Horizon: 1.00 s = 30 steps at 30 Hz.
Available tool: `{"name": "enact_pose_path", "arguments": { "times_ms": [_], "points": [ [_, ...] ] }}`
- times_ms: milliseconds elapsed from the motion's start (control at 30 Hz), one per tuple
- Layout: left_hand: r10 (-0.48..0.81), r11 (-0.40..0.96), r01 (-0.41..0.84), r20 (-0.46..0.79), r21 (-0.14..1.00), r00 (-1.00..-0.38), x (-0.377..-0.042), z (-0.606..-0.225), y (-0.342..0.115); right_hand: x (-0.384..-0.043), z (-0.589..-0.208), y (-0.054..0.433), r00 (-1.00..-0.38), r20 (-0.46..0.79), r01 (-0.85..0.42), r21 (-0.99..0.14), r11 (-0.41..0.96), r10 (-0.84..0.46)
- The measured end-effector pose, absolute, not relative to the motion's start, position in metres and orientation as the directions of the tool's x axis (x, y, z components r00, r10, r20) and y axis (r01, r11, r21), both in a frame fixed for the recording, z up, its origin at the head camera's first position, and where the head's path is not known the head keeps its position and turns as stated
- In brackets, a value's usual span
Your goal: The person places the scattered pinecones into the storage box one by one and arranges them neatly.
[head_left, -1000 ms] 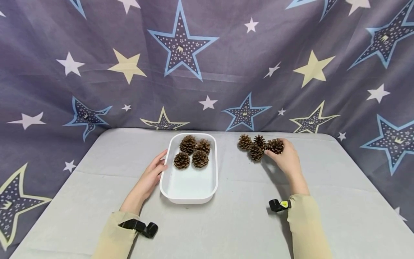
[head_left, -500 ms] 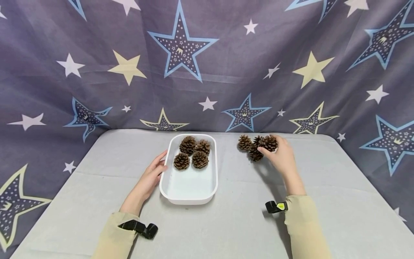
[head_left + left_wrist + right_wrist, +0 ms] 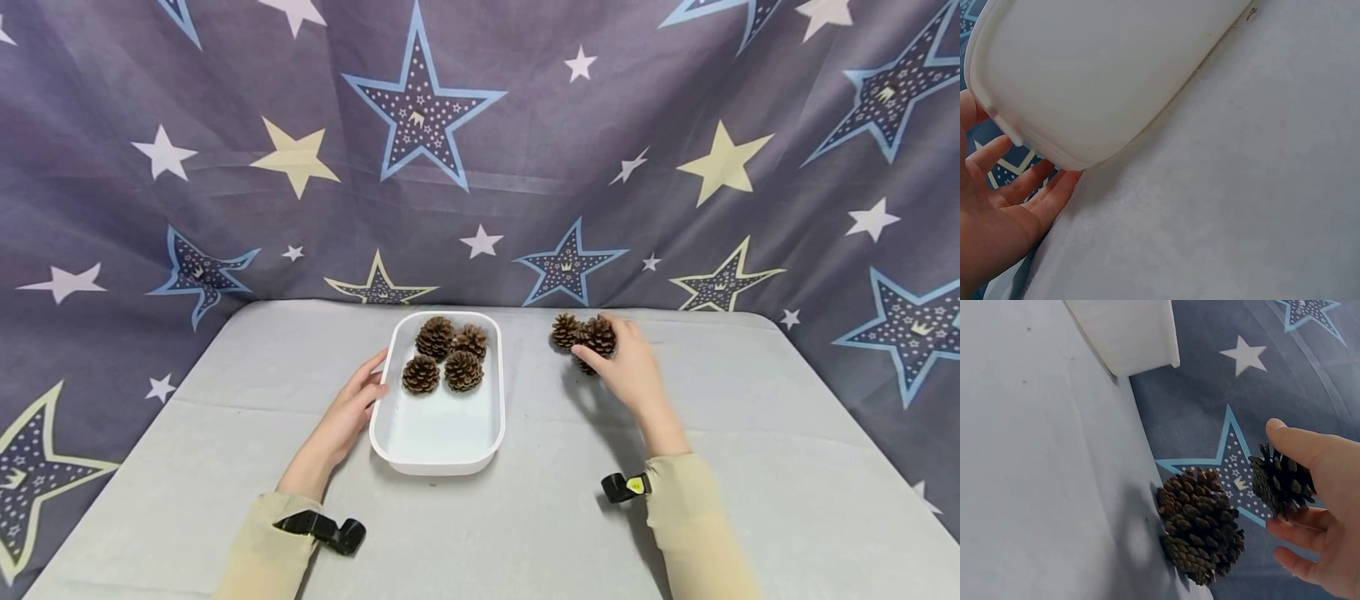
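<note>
My right hand [image 3: 628,362] pinches a brown pine cone [image 3: 1282,481] between thumb and fingertips, raised off the table in the right wrist view. Below it, loose pine cones [image 3: 1200,525] sit bunched on the table; in the head view one pine cone [image 3: 565,331] shows plainly and the others are mostly hidden by the held one and the hand. My left hand [image 3: 348,412] rests its fairly straight fingers against the left side of a white rectangular tub [image 3: 438,462]. In the left wrist view the fingertips [image 3: 1071,178] touch its outer wall. Several pine cones [image 3: 463,371] lie in the tub's far half.
A grey cloth-covered table [image 3: 525,517] spans the view, with the tub left of the loose cones. Right behind its far edge hangs a purple-grey curtain [image 3: 525,192] printed with stars. Each wrist wears a small black camera [image 3: 345,535].
My right hand has lifted the pine cone from the right of the pile and carried it left over the other cones. The left hand and tub have stayed put.
</note>
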<state>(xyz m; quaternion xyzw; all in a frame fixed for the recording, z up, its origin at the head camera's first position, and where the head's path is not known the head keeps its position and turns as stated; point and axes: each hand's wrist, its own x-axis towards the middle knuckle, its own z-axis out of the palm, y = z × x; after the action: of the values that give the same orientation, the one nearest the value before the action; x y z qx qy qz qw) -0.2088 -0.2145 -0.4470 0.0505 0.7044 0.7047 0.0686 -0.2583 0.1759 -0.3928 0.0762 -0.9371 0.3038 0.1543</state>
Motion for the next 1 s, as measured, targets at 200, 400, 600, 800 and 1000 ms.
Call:
{"name": "enact_pose_path", "arguments": {
  "times_ms": [200,400,600,800,1000],
  "points": [
    [0.167,-0.006,-0.031,-0.030,1.000,-0.985,-0.209,-0.447,-0.214,-0.257,-0.395,0.167,-0.938,0.341,-0.254,-0.538,0.803,-0.069],
    [0.172,-0.014,-0.031,-0.028,0.999,-0.985,-0.209,-0.449,-0.215,-0.254,-0.396,0.156,-0.928,0.359,-0.292,-0.528,0.798,-0.102],
    [0.173,-0.016,-0.023,-0.020,1.000,-0.985,-0.209,-0.449,-0.215,-0.252,-0.394,0.141,-0.919,0.362,-0.333,-0.510,0.793,-0.154],
    [0.174,-0.016,-0.027,-0.024,1.000,-0.985,-0.210,-0.450,-0.215,-0.253,-0.394,0.129,-0.923,0.333,-0.341,-0.482,0.807,-0.191],
    [0.172,-0.009,-0.029,-0.027,1.000,-0.985,-0.210,-0.449,-0.215,-0.254,-0.394,0.119,-0.910,0.350,-0.373,-0.460,0.806,-0.221]
  ]
}}
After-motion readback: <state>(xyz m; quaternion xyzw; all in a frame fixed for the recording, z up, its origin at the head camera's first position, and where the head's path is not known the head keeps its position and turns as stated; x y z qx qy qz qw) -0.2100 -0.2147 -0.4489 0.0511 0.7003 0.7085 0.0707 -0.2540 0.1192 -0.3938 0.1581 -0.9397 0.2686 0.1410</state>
